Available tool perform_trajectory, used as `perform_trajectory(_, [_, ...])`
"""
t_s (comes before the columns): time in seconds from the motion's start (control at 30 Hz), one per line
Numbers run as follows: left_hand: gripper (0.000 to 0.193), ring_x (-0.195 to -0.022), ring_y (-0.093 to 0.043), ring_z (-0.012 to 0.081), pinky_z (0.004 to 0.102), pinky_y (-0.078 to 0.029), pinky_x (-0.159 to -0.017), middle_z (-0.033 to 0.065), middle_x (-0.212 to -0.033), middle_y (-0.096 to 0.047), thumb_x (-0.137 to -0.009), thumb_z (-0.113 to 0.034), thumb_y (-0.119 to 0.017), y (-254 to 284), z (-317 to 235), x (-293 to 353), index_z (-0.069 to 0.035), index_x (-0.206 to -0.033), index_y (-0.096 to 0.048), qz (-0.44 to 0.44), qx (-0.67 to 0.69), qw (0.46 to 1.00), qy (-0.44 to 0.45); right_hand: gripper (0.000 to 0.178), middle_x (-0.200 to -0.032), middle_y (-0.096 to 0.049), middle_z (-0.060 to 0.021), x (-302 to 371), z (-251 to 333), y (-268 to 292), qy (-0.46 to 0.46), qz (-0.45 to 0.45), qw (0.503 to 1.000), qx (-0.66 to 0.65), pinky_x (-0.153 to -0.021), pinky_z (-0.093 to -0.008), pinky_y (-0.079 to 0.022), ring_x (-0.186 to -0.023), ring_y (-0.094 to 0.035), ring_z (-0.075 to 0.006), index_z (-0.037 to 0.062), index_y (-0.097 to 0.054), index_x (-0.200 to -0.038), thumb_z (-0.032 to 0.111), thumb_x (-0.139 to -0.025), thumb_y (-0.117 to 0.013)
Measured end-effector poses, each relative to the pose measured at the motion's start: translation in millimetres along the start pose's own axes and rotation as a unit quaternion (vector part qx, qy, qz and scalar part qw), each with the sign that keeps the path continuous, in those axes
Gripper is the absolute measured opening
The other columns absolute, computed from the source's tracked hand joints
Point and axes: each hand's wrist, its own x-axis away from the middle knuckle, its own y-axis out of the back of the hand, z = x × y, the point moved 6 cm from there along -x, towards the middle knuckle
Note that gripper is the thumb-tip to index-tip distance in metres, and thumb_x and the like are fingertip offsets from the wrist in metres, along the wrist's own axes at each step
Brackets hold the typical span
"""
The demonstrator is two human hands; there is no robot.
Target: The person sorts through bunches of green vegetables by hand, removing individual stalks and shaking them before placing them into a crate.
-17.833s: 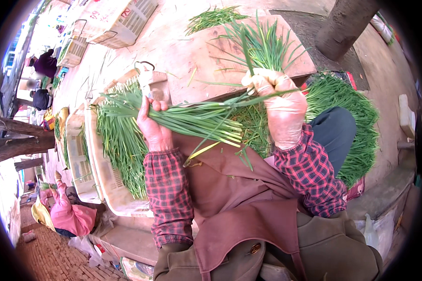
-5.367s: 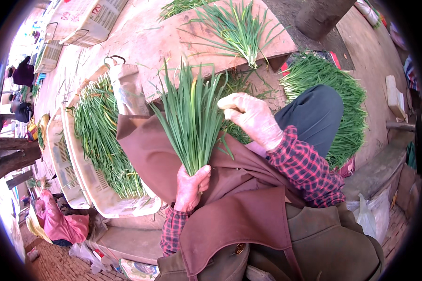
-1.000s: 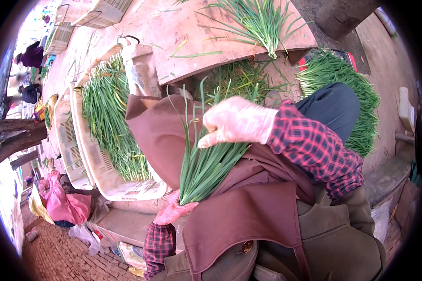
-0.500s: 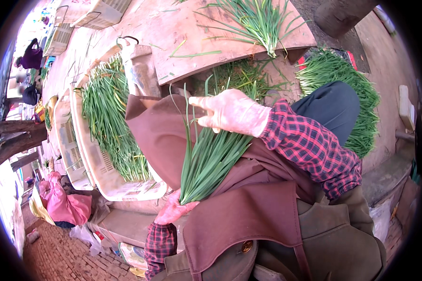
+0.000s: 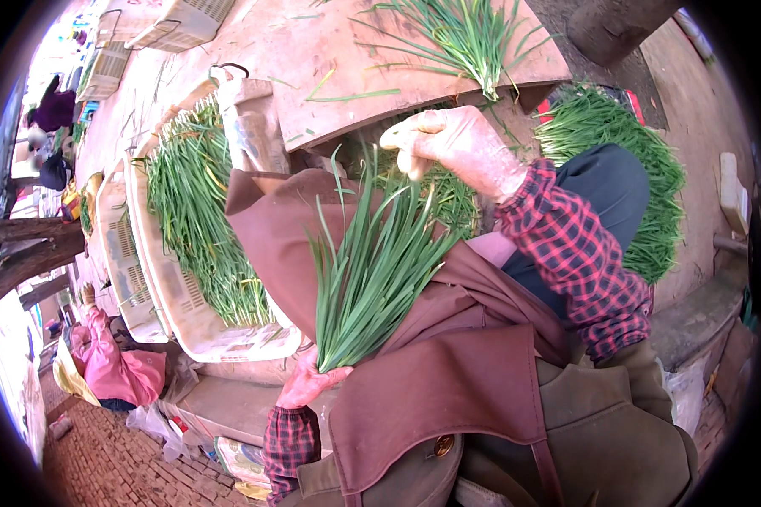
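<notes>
My left hand (image 5: 307, 382) is closed around the base of a bunch of garlic chives (image 5: 372, 283). The long green leaves fan up and away over the brown apron (image 5: 271, 232) on my lap. Beyond the leaf tips, my right hand (image 5: 458, 145) is raised with its fingers curled and pinched together. Whatever those fingers may hold is too small to make out. Loose leaves and trimmings (image 5: 452, 198) lie below and behind that hand, partly hidden by it.
A pale plastic crate (image 5: 228, 345) full of chives stands to the left. Ahead, a low board (image 5: 347, 51) carries another bunch (image 5: 473, 42). A large chive heap (image 5: 659, 194) lies right of my knee. A person in pink (image 5: 114, 363) is at far left.
My right hand has moved up and away to the right from the leaves, its fingers drawing into a pinch. The bunch's leaves have spread to the left; my left hand keeps its grip.
</notes>
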Motion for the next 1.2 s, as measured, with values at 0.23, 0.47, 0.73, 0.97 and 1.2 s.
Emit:
perform_trajectory(0.23, [0.035, -0.094, -0.059, 0.0072, 0.026, -0.051, -0.079, -0.0021, -0.105, -0.067, -0.085, -0.009, -0.075, 1, 27, 1, -0.007, -0.118, -0.064, -0.013, 0.004, 0.998, -0.063, 0.016, -0.092, -0.069, -0.0114, 9, 0, 18, 0.146, 0.074, 0.91, 0.38, -0.08, -0.0324, -0.052, -0.087, -0.067, -0.0227, 0.0002, -0.07, -0.095, 0.014, -0.089, -0.064])
perform_trajectory(0.47, [0.035, -0.098, -0.061, 0.009, 0.0271, -0.051, -0.086, -0.0006, -0.108, -0.068, -0.085, -0.007, -0.075, 1, 17, 3, -0.007, -0.118, -0.065, -0.019, -0.014, 0.999, -0.042, 0.056, -0.097, -0.067, -0.0205, 7, -36, -25, -0.003, 0.243, 0.807, 0.539, -0.086, -0.0424, -0.051, -0.097, -0.065, -0.0366, -0.0003, -0.069, -0.1, 0.053, -0.083, -0.067])
perform_trajectory(0.73, [0.038, -0.096, -0.061, 0.0093, 0.0277, -0.052, -0.083, -0.0011, -0.106, -0.068, -0.083, -0.008, -0.077, 3, 25, -1, -0.007, -0.119, -0.064, -0.022, -0.015, 0.997, -0.07, 0.025, -0.075, -0.067, -0.0116, 27, -63, -57, 0.033, 0.206, 0.939, 0.275, -0.068, -0.0352, -0.051, -0.073, -0.067, -0.0257, 0.0032, -0.066, -0.084, 0.027, -0.093, -0.061])
perform_trajectory(0.97, [0.039, -0.091, -0.061, 0.0067, 0.0256, -0.053, -0.076, -0.0019, -0.105, -0.068, -0.082, -0.006, -0.078, 2, 22, -3, -0.006, -0.118, -0.063, -0.025, 0.032, 0.999, -0.022, 0.024, -0.076, -0.07, -0.0103, 36, -64, -38, -0.031, 0.094, 0.962, 0.256, -0.072, -0.0336, -0.053, -0.072, -0.068, -0.023, 0.0031, -0.068, -0.082, 0.024, -0.092, -0.062])
perform_trajectory(1.2, [0.04, -0.095, -0.06, 0.0076, 0.0261, -0.052, -0.082, -0.0013, -0.106, -0.068, -0.082, -0.005, -0.078, 4, 24, -4, -0.006, -0.119, -0.064, -0.005, 0.025, 0.997, -0.07, 0.017, -0.086, -0.071, -0.0045, 13, -44, 3, 0.015, 0.064, 0.996, 0.068, -0.078, -0.0291, -0.053, -0.081, -0.067, -0.0144, -0.0009, -0.069, -0.093, 0.015, -0.09, -0.062])
